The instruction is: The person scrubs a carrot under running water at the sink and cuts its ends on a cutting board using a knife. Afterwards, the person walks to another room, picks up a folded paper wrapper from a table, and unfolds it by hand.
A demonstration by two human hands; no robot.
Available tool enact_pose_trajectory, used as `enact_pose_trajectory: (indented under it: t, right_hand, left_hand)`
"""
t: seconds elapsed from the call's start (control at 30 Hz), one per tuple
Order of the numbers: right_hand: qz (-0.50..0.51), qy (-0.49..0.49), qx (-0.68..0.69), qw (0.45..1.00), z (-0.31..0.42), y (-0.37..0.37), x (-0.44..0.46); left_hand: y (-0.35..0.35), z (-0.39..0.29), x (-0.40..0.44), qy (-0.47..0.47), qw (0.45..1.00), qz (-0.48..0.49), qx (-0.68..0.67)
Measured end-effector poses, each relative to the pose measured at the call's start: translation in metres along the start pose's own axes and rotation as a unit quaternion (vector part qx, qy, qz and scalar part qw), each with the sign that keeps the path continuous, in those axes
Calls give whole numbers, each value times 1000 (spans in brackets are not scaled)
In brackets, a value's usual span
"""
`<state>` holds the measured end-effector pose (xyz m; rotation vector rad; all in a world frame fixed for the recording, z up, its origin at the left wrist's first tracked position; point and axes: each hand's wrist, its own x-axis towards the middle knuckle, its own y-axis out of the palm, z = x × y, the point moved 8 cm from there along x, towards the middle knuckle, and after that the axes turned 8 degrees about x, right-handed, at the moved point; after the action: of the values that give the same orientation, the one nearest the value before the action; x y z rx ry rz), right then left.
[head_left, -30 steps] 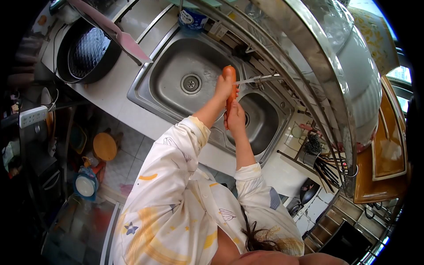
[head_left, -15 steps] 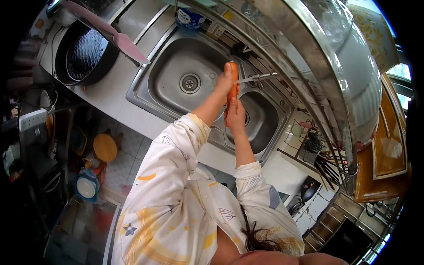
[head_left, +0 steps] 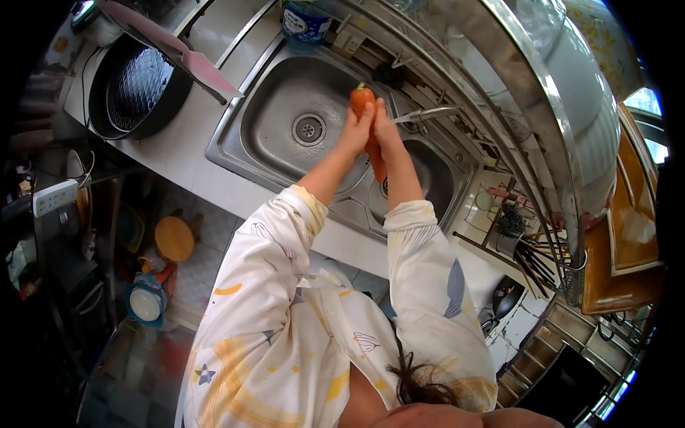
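An orange carrot [head_left: 362,100] is held over the double steel sink [head_left: 278,93], its thick end with a green stub pointing toward the back and its thin end showing below the hands. My left hand [head_left: 357,130] is wrapped round its left side. Against the upper right side of the carrot lies my right hand [head_left: 385,128], fingers closed on it. Both hands touch near the divider between the two basins. The faucet [head_left: 432,113] points at them from the right, with a stream of water reaching my right hand.
A round black pan [head_left: 139,89] and a pink-bladed knife [head_left: 207,71] are at the upper left. A metal dish rack [head_left: 531,107] arches over the right side. A blue container [head_left: 305,23] stands behind the sink; chopsticks [head_left: 535,264] stand in a holder at the right.
My right hand has moved up along the carrot to beside my left hand. The carrot's thick end has shifted slightly left, and its thin end now shows below the hands.
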<state>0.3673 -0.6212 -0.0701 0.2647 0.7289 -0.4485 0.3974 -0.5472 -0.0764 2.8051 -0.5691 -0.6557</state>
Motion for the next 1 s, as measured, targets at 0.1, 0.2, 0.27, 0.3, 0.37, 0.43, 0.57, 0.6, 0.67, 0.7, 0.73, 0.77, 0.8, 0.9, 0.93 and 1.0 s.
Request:
enact_pose_trajectory:
  t: [0.1,0.2,0.27,0.3,0.37,0.43,0.57,0.6,0.67,0.7,0.73,0.77,0.8,0.9,0.93,1.0]
  right_hand:
    - [112,-26,-84,990,14,33,-30]
    - [182,-87,-32,979,-5,42,-40]
    - [215,-71,31,974,-9,44,-47]
    - [215,-71,30,974,-6,40,-47]
    - [200,-14,-41,979,-13,33,-44]
    - [140,21,-51,989,-5,30,-44]
    - [-12,13,-6,1000,-10,-8,0]
    - [-42,-4,-72,996,8,-3,-18]
    - [-37,-137,-171,975,6,-6,-14]
    - [-30,-265,-266,926,10,-4,-14]
    - [-19,-310,-279,909,8,-1,-20]
    - [-10,-355,-291,888,5,2,-26]
    - [-4,-273,-280,920,-2,6,-39]
    - [33,-311,-252,916,-16,7,-43]
    - [38,-199,-211,956,-21,7,-48]
    - [32,-18,-113,993,-23,12,-57]
  left_hand:
    - [-18,5,9,-87,994,38,-59]
    - [-26,9,19,-112,968,51,-219]
    - [-28,9,9,-133,966,51,-216]
    - [-26,10,1,-155,964,56,-210]
    - [-19,10,-8,-152,972,105,-146]
    - [-8,14,-10,-148,974,154,-79]
    - [5,28,0,39,997,9,60]
    - [4,23,-2,53,998,-2,42]
    - [2,15,1,67,995,-67,40]
    - [3,14,9,67,995,-66,38]
    - [2,25,20,2,997,-64,-48]
    - [2,36,29,-63,987,-61,-133]
    - [3,45,32,-125,967,-57,-214]
    - [-1,56,30,-214,911,-52,-349]
    - [0,56,27,-214,922,-11,-322]
    - [4,50,20,-178,948,7,-265]
